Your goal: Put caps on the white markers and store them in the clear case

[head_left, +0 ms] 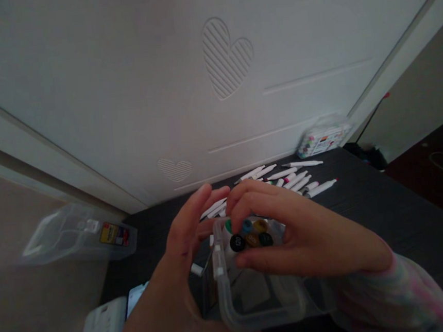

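Clear plastic box [266, 318]: at 6 o'clock in the head view, open side up, its rounded rim between the two hands; the near part is see-through, the far part filled with markers.
Marker ends: two rows of three inside the box, toward its 12 o'clock side; green [228, 225], blue [247, 226] and yellow [261, 226] behind, black, ochre [252, 240] and very dark green [265, 239] in front.
Black-ended marker [237, 243]: upright at the left of the front row, seemingly numbered 120.
Left hand [170, 284]: at 7 o'clock, curved around the box's left side, thumb along the near corner, fingers raised beyond; its grip is wide, and how firmly it holds cannot be told.
Right hand [305, 233]: reaching over the box from 4 o'clock; its grip is narrow, thumb and forefinger on either side of the black-ended marker, though whether they press on it cannot be told.
Sleeve [406, 289]: pale pastel, at 4 o'clock, on the right arm.
Loose white markers [296, 179]: scattered from 3 to 6 o'clock, beyond the hands, on the dark tabletop [385, 219].
Packed marker case [323, 137]: transparent, at 3 o'clock, standing against the panel at the tabletop's far edge.
Clear container [57, 237]: at 8 o'clock, bearing a yellow and red label [114, 234].
Phone [136, 296]: at 8 o'clock, partly behind the left hand, beside a white device [102, 329].
White panel [122, 92]: filling 9 through 1 o'clock, with a large grooved heart [227, 57] at 12 and a smaller heart [175, 169] at 9.
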`<state>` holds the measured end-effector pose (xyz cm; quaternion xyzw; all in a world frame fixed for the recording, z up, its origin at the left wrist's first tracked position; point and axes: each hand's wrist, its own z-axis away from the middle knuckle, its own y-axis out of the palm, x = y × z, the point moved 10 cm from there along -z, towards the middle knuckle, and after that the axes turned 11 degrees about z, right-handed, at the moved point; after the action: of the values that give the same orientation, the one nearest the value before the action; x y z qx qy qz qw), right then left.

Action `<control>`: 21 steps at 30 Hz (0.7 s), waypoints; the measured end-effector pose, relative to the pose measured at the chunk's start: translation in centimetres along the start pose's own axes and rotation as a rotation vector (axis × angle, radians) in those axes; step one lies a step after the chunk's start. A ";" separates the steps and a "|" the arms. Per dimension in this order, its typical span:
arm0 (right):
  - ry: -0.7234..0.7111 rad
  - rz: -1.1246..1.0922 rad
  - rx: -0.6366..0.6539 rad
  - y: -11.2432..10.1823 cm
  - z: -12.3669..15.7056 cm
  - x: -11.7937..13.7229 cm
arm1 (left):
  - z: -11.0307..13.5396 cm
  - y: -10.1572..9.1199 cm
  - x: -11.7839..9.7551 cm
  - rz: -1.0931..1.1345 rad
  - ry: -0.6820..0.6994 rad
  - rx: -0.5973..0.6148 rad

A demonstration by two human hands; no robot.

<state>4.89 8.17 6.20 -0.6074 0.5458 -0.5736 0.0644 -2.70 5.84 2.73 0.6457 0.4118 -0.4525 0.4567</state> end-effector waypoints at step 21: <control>-0.054 -0.022 -0.005 0.0 0.0 0.3 | 0.3 0.5 -0.3 -0.071 0.045 0.015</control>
<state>4.86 7.94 6.39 -0.6286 0.5387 -0.5565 0.0712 -2.40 5.40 3.07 0.6441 0.4412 -0.4571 0.4261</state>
